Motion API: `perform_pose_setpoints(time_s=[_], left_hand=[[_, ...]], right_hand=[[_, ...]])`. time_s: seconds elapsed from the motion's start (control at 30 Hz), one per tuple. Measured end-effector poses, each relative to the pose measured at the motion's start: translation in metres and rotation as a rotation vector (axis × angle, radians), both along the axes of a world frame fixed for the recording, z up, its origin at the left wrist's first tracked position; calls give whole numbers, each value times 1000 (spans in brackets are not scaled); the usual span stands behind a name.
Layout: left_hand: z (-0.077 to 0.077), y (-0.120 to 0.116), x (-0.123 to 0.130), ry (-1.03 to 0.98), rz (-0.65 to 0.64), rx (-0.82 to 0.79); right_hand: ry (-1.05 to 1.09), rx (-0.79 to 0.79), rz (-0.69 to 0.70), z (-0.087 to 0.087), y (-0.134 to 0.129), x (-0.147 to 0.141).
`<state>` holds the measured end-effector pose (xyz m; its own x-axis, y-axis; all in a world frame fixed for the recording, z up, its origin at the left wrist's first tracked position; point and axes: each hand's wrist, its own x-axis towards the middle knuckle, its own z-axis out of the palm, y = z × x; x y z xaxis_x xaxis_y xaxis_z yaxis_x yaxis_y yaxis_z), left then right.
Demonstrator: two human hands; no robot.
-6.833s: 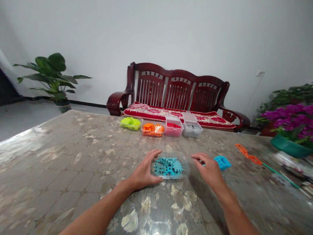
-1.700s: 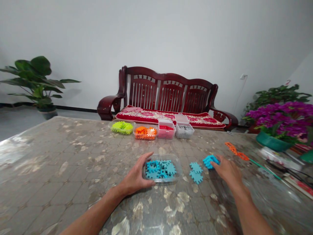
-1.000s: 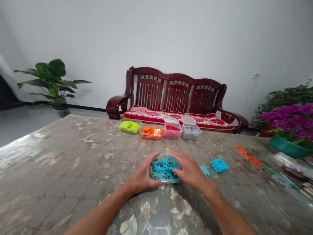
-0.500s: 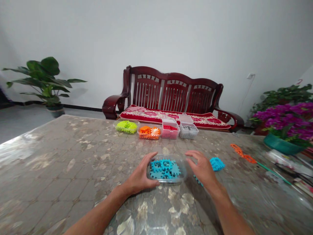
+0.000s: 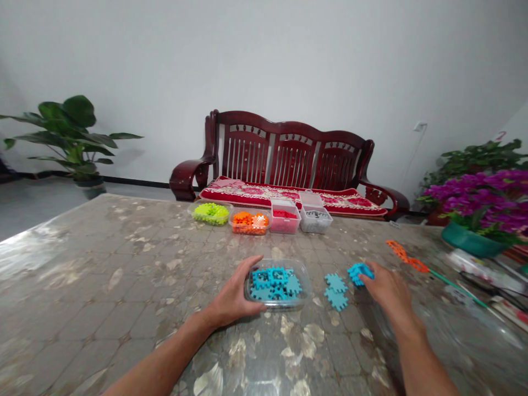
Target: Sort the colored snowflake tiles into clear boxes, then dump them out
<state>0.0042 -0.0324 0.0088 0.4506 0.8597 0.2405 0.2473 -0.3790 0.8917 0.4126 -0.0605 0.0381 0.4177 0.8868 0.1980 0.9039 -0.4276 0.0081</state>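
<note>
My left hand (image 5: 241,294) is wrapped round the left end of a clear plastic container (image 5: 306,280), thumb at the near side and fingers at the far side. Inside lie blue interlocking toy blocks (image 5: 274,283), flat with notched edges. Right of the container, two flat joined blue pieces (image 5: 336,291) lie on the table. Beyond them, my right hand (image 5: 388,289) has its thumb and fingers closed on a blue block assembly (image 5: 358,273), which looks boxy; its right side is hidden by the fingers.
At the table's (image 5: 136,264) far edge stand open containers of yellow-green blocks (image 5: 211,213), orange blocks (image 5: 247,223), red blocks (image 5: 284,215) and grey blocks (image 5: 317,215). Orange linked pieces on a green stick (image 5: 454,286) lie at right, near a flower pot (image 5: 474,240).
My right hand has moved right, from beside the container to the blue assembly, and closed on it. The two flat pieces are now uncovered. My left hand stays on the container.
</note>
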Motion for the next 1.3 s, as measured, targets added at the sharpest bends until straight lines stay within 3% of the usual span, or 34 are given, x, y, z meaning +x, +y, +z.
perform_pose_setpoints(time_s=[0.4,0.5,0.6,0.7,0.8,1.07,1.3], left_hand=[[-2,1,0,-21,-3,10],[-1,1,0,-17,-4,13],[-1,1,0,-3,1,18],[-1,0,1,-8,2,18],[-1,0,1,-24,-6,18],[-4,1,1,-38,-13,22],[-2,0,2,-26,-5,23]], right_hand=[[176,90,34,-10,15,12],[366,189,214,-2,13,-15],[502,230,492,14,6,-63],[566,173,719,28,1,-113],[583,105,844,33,2,-142],[394,14,896,30,10,-146],[364,-10,905,30,10,-151]])
